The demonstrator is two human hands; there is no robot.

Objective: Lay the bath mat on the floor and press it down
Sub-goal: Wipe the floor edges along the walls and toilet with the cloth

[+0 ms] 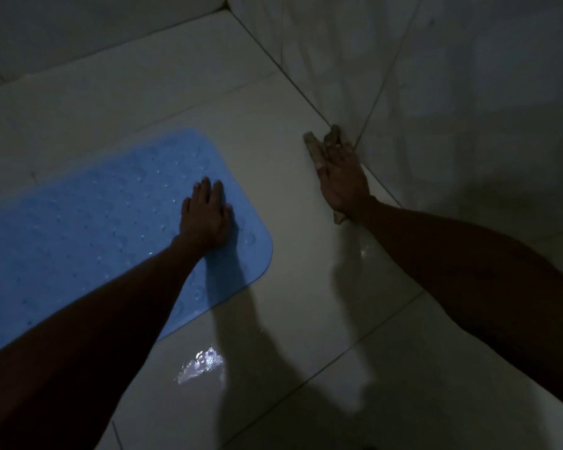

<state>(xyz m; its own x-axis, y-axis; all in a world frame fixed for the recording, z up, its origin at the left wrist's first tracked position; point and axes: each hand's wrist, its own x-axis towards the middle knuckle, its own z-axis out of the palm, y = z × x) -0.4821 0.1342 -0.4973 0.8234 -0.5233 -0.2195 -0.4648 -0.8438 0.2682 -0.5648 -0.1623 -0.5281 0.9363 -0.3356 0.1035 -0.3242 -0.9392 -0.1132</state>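
The left hand (205, 219) lies palm-down on the blue bath mat (88, 228), its fingers straight and close together, pointing toward twelve o'clock; the bare left forearm runs back from it toward seven o'clock, crossing the mat's near edge. The grip here is flat, pinching nothing, pressed on the mat's surface near its rounded corner at four o'clock. The mat itself lies flat on the tiled floor (306, 303), filling the nine o'clock side of the view, its bumpy, dotted texture showing faintly in the dim light. The right hand (342, 180) is well apart from the mat, at about two o'clock from the left hand, beside the foot of the tiled wall (468, 92). It rests on a pale brownish rag (316, 147) that lies on the floor against the wall joint; the fingers reach forward over the cloth, but the gloom hides whether they curl round it or lie straight. The right forearm stretches back toward four o'clock. A small wet patch (202, 362) glints on the floor at six o'clock, just beside the mat's near edge.
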